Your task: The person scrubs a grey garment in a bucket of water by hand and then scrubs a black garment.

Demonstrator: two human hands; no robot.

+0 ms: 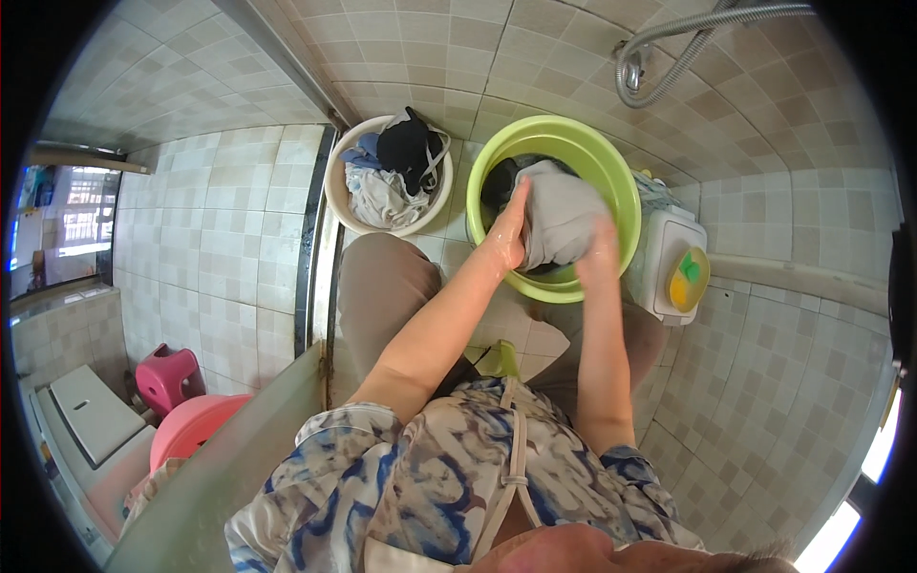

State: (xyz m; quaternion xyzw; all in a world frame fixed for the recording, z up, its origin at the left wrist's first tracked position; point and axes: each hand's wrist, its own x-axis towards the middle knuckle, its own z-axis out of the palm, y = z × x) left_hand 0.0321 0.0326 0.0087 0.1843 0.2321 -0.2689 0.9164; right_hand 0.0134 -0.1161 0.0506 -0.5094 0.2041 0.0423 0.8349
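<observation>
A wet grey cloth (562, 208) is bunched between my two hands over a lime-green plastic tub (625, 172). My left hand (510, 233) presses along its left side, fingers pointing away from me. On the right side, my right hand (600, 251) grips the cloth near the tub's front rim; it is blurred and its fingertips are hidden. Dark wet fabric (499, 185) lies lower in the tub, partly covered by the grey cloth. The tub stands on the tiled floor in front of my knees.
Left of the tub, a white basin (332, 183) holds black, blue and white clothes (387, 197). At right, a white lidded bin (655, 265) carries a yellow dish (698, 294) with green and yellow pieces. A metal shower hose (659, 43) hangs above. A glass panel (236, 458) stands at left.
</observation>
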